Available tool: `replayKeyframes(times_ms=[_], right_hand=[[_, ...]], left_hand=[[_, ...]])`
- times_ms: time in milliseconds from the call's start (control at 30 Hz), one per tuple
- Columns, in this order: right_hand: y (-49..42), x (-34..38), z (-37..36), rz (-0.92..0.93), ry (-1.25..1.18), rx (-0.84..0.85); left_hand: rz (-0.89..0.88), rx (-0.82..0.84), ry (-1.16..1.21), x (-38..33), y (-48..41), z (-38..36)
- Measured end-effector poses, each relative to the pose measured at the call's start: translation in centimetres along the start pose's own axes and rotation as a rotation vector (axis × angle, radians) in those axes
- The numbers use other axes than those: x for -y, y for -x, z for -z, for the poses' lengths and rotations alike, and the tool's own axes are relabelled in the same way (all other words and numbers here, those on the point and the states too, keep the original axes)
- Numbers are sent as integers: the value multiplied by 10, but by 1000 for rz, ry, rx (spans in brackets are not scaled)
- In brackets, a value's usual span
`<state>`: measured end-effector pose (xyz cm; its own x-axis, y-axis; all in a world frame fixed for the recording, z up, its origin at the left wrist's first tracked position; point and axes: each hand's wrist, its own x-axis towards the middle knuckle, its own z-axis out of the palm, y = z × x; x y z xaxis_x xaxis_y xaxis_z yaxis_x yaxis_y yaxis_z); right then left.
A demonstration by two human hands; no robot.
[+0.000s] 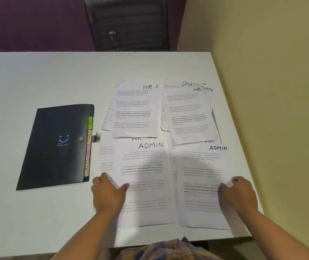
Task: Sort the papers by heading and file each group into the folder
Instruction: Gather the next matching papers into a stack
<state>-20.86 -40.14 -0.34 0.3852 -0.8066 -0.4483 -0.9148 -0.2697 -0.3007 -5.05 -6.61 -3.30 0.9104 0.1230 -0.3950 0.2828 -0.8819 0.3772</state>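
1. Black flat plastic folder (56, 147) lies closed on the white table (37, 81), with coloured index tabs (88, 147) on its right edge.
2. Thin, limp white printed papers sit in four loose heaps, all right of the folder, long axes parallel to it.
3. Left hand (108, 194), nearer the folder: thumb on top, fingers curled, pinching the left edge of the inner ADMIN sheet (146, 175).
4. Right hand (240, 194) pinches the right edge of the outer ADMIN sheet (202, 175), furthest from the folder.
5. HR heap (136, 109) and mixed SPORTS heap (189, 113) lie right of the folder's far end.
6. Filing likely runs leftward, which favours the left hand.
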Motion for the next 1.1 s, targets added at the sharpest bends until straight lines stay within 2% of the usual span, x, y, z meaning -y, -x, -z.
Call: replayKeyframes(times_ms=[133, 333, 533, 733, 833, 933, 1100], right_hand=[[-4, -19, 2, 7, 79, -23], [-5, -38, -4, 33, 108, 62], [-12, -42, -4, -19, -32, 154], [-7, -45, -5, -27, -144, 42], [0, -45, -1, 48, -249, -27], [10, -46, 9, 145, -355, -16], [39, -46, 25, 173, -532, -31]], left_hand=[[102, -14, 91, -4, -3, -5], [271, 51, 217, -10, -4, -8], [260, 12, 6, -26, 12, -9], [317, 33, 265, -28, 10, -10], [266, 71, 294, -27, 8, -6], [178, 99, 345, -24, 9, 0], [69, 102, 507, -6, 21, 21]])
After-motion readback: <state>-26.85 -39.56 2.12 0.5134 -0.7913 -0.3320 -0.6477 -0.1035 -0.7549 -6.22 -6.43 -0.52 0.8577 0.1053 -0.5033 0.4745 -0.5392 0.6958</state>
